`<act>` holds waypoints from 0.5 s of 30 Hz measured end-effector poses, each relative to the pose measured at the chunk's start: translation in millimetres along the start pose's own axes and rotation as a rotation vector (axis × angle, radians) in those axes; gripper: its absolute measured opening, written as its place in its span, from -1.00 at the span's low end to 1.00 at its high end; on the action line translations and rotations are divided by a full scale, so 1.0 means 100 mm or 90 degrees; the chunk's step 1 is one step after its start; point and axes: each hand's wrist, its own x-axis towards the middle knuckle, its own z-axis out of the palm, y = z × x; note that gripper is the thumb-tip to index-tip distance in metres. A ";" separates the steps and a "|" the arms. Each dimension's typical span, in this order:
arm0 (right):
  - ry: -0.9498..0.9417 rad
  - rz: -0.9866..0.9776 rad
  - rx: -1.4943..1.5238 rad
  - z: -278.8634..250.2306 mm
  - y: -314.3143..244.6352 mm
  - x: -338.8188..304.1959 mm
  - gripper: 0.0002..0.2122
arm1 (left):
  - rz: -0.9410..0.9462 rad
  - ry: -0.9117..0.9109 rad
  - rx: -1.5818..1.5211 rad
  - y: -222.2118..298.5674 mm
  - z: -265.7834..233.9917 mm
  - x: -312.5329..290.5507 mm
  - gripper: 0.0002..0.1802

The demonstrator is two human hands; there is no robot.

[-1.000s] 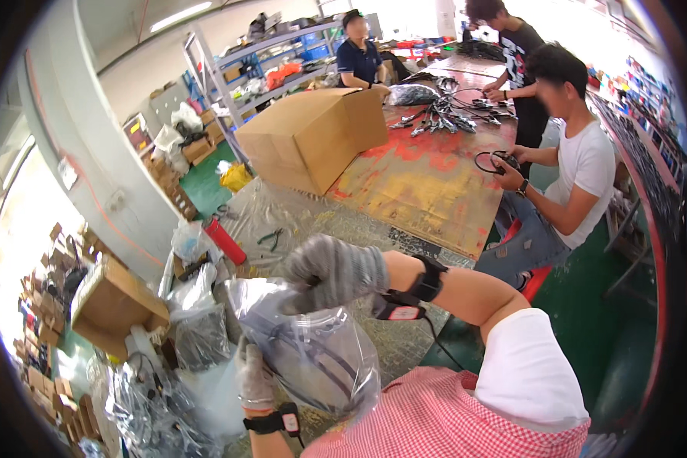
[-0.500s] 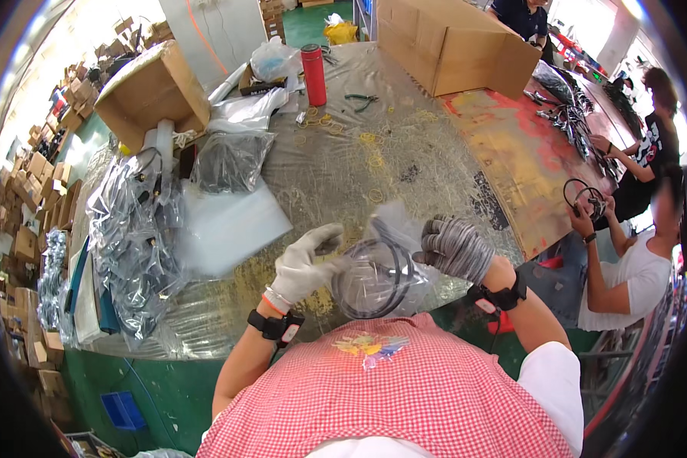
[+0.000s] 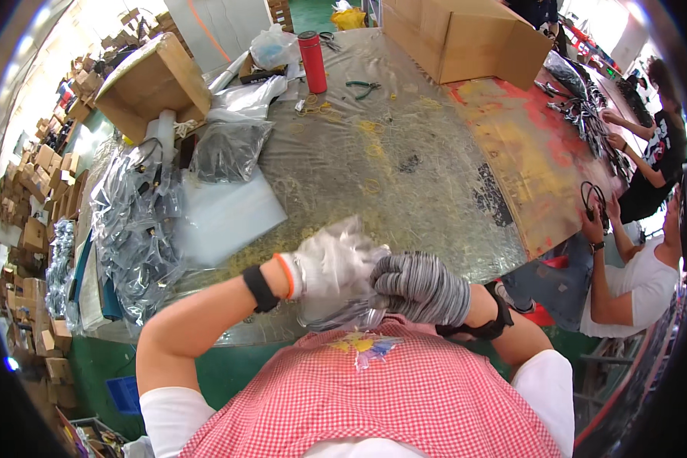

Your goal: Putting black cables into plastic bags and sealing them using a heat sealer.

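Note:
Close to my body, at the near edge of the table, both gloved hands meet on a clear plastic bag (image 3: 334, 311). My left hand (image 3: 330, 263), in a white glove, is closed on the bag, and a bit of film pokes up above its knuckles. My right hand (image 3: 424, 288), in a grey striped glove, touches the left one with its fingers curled and pressed on the same bag. The coiled black cable seen in the bag earlier is mostly hidden by my hands now.
At left lie a pile of bagged cables (image 3: 137, 237) and a stack of clear bags (image 3: 233, 217), beside an open carton (image 3: 154, 91). A red flask (image 3: 311, 62), green-handled pliers (image 3: 362, 89) and a large cardboard box (image 3: 466, 38) stand farther back. Two co-workers handle cables at right.
My hands have come together from either side of the bag. The left moved right and the left elbow swung outward; the bagged cable dropped lower and behind the hands.

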 end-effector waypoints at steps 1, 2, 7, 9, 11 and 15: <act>0.018 -0.006 -0.005 -0.07 0.05 0.02 -0.83 | 0.002 -0.002 0.003 -0.16 0.07 0.08 -0.49; -0.002 -0.019 -0.050 -0.16 0.03 0.07 -0.84 | 0.031 0.072 -0.142 -0.38 0.21 0.08 -0.54; 0.004 -0.062 -0.210 -0.55 0.05 0.14 -0.83 | 0.171 0.399 -0.706 -1.10 0.40 -0.05 -0.71; 0.064 -0.021 -0.301 -0.69 0.17 0.05 -0.83 | -0.121 0.165 0.418 -0.78 -0.41 -0.14 -0.84; 0.085 -0.009 -0.326 -0.75 0.21 0.06 -0.82 | -0.135 0.153 0.385 -0.62 -0.74 -0.35 -0.85; 0.083 0.081 -0.358 -0.94 0.30 0.01 -0.81 | -0.145 0.202 0.218 -0.42 -0.65 -0.43 -0.73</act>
